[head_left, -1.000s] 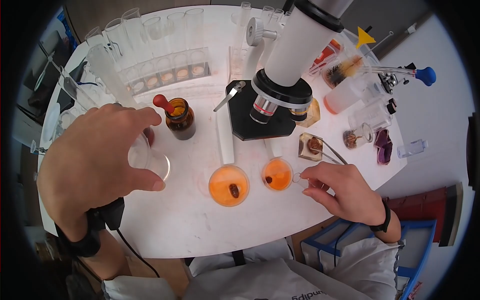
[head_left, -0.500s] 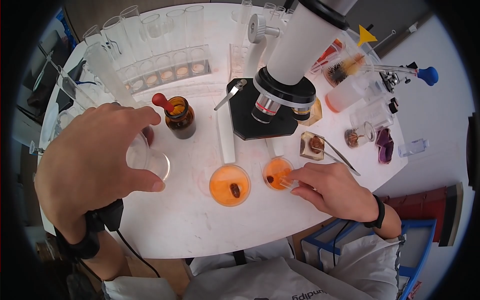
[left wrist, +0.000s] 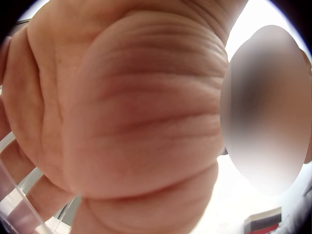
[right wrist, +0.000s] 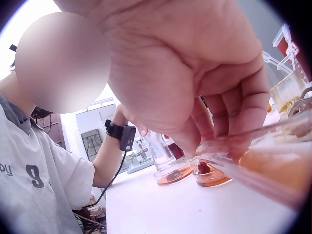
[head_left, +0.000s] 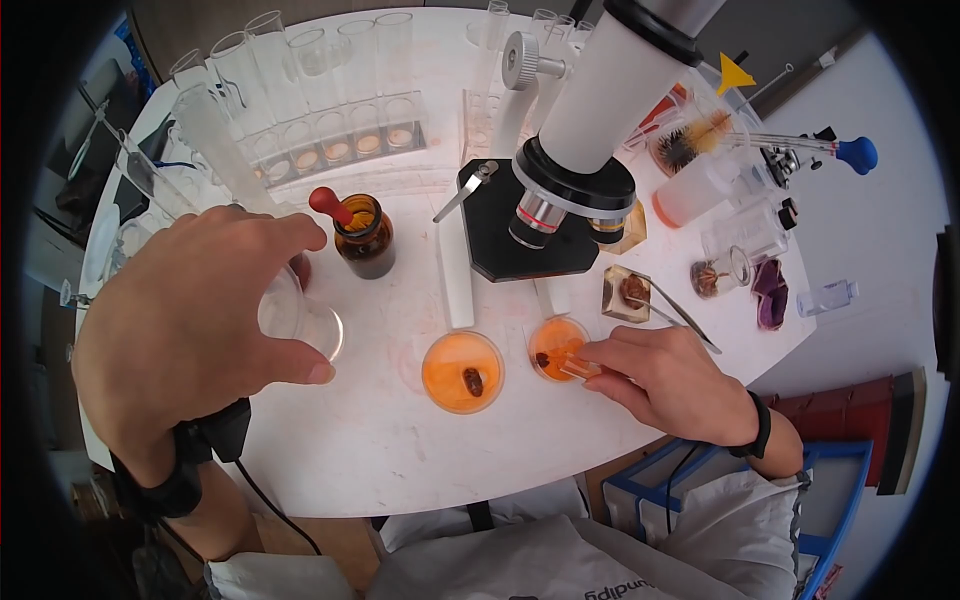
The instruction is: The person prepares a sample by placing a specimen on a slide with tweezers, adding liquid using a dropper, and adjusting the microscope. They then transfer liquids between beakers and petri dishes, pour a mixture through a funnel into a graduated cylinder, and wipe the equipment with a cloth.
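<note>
My left hand (head_left: pixel 195 310) grips a clear glass vessel (head_left: pixel 282 308), fingers curled about its far side and thumb along the near side; its base shows between thumb and forefinger. With my right hand (head_left: pixel 665 380) I pinch a small clear tube (head_left: pixel 578 368) between thumb and fingertips, over the edge of the smaller orange dish (head_left: pixel 553 338). That dish holds a dark lump (head_left: pixel 543 360). To its left is a larger orange dish (head_left: pixel 450 395) with a brown oblong piece (head_left: pixel 473 382). In the right wrist view the tube (right wrist: pixel 263 178) crosses close to the lens.
A microscope (head_left: pixel 560 190) stands behind the dishes. An amber bottle (head_left: pixel 365 245) with a red dropper bulb is beside my left hand. Tweezers (head_left: pixel 700 335) rest across a clear block (head_left: pixel 625 300). Test tubes (head_left: pixel 310 60) fill racks at the back; several jars (head_left: pixel 690 195) line the right edge.
My right hand has moved left, bringing the tube from beside the smaller dish to above its edge; over the last half second it barely moves. The left hand keeps its place.
</note>
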Demonstrator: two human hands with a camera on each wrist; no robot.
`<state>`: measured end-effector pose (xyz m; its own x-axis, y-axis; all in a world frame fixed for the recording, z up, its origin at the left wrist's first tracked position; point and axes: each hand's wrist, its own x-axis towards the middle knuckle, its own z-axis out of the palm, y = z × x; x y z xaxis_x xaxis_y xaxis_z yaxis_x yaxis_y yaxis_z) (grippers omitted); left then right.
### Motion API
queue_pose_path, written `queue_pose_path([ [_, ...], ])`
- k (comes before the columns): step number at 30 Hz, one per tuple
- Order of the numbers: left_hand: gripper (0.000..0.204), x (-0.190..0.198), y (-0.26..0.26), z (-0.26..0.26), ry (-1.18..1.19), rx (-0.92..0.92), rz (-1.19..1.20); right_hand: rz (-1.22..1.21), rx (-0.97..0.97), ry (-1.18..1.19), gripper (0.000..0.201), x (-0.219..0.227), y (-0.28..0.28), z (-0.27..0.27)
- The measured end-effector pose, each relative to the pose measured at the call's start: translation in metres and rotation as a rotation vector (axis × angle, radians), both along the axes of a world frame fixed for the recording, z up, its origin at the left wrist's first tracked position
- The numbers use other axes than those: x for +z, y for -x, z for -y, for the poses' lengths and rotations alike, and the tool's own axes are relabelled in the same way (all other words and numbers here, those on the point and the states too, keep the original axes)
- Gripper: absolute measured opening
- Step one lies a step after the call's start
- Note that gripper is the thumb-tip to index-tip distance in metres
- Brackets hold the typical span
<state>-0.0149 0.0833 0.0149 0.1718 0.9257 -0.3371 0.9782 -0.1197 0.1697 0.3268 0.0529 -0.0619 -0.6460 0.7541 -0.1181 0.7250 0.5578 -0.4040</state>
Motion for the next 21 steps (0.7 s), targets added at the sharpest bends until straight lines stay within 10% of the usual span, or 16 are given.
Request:
queue_pose_path([
  [21, 0.062, -0.01, 0.009, 0.003, -0.095, -0.045, 0.049, -0.223, -0.155, 0.075, 0.023, 0.029, 0.006, 0.01],
])
